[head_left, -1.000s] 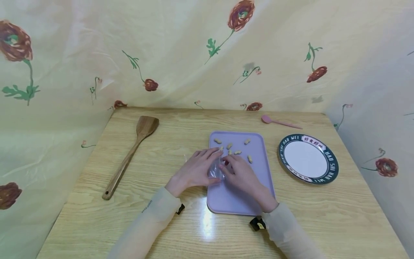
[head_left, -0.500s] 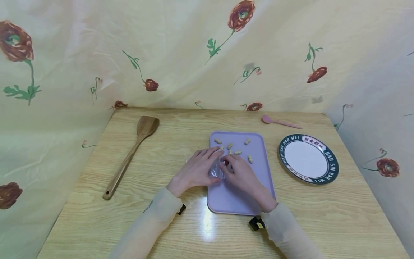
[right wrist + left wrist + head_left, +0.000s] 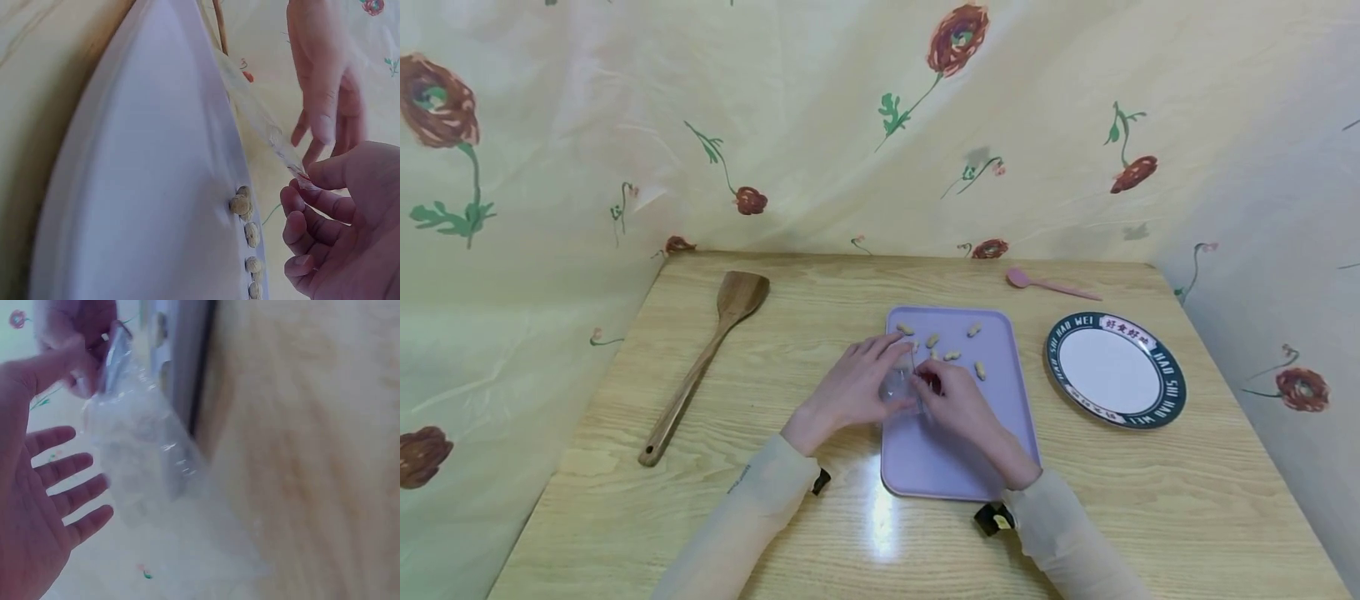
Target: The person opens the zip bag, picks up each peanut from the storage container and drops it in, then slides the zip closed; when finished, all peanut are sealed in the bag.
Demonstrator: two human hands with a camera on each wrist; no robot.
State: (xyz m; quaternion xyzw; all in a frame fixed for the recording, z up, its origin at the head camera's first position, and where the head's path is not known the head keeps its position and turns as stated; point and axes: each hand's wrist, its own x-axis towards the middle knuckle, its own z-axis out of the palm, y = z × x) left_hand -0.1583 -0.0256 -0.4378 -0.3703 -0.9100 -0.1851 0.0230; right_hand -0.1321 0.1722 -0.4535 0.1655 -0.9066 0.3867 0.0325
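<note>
Over the left part of a lilac tray (image 3: 955, 454), a person's two bare hands meet at a clear plastic bag (image 3: 147, 456). The right hand (image 3: 958, 400) pinches the bag's edge between thumb and index finger, its other fingers loosely bent; a touch of red shows at those fingertips. The left hand (image 3: 850, 387) is beside the bag, its four fingers spread and extended without gripping; whether its thumb touches the plastic cannot be told. Thin and creased, the bag catches bright glints and widens away from the pinch, as the left wrist view shows.

On the far part of the tray, just beyond the hands, several unshelled peanuts (image 3: 980, 370) lie scattered. To the right of the tray and near it is a round plate (image 3: 1108, 367) with a white centre and a dark green rim lettered "HAO SHI HAO WEI". Behind the plate lies a pink spoon (image 3: 1051, 286), bowl to the left. Well to the left of the tray, a wooden spatula (image 3: 702, 364) lies slantwise, blade at the far end. All rest on a wood-grained table (image 3: 797, 321). Pale sleeves (image 3: 767, 487) cover the forearms, and cream cloth (image 3: 820, 100) printed with red flowers hangs behind.
</note>
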